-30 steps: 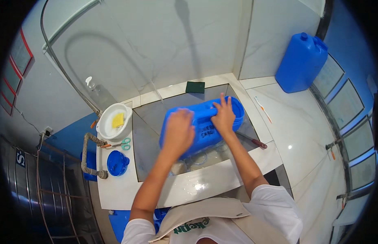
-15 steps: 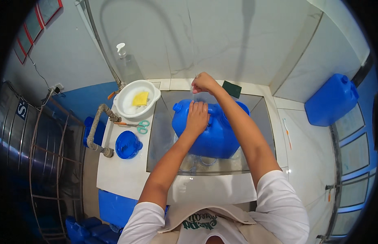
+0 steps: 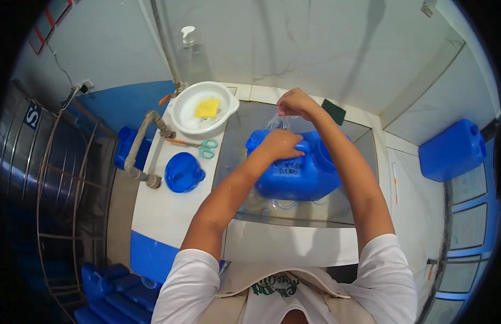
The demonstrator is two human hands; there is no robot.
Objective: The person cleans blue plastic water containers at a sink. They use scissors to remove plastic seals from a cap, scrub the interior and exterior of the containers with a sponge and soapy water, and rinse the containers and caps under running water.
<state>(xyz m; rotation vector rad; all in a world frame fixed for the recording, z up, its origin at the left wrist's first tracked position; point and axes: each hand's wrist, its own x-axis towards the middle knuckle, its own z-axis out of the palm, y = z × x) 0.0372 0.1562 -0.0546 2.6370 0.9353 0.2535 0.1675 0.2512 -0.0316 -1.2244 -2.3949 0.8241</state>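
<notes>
A blue jerrycan (image 3: 296, 173) is held lying on its side over the grey sink (image 3: 363, 143), in the middle of the view. The left hand (image 3: 280, 144) is laid flat on top of the jerrycan near its neck, fingers spread and pressing down, so its grip is released rather than clenched. The right hand (image 3: 294, 102) is raised just above the far end of the jerrycan, its grip pinched shut on a piece of clear plastic film (image 3: 276, 122) that hangs down to the can's mouth.

On the white counter (image 3: 164, 210) to the left, a white basin (image 3: 202, 108) with a yellow sponge (image 3: 207, 108) is seen, with teal-handled scissors (image 3: 204, 148) just in front of it and a blue lid (image 3: 183, 173) nearer. A clear pump bottle (image 3: 192, 54) stands behind the basin against the wall. A dark green scouring pad (image 3: 333, 112) lies at the sink's far rim. Well apart on the right, a second blue jerrycan (image 3: 451, 150) stands upright.
</notes>
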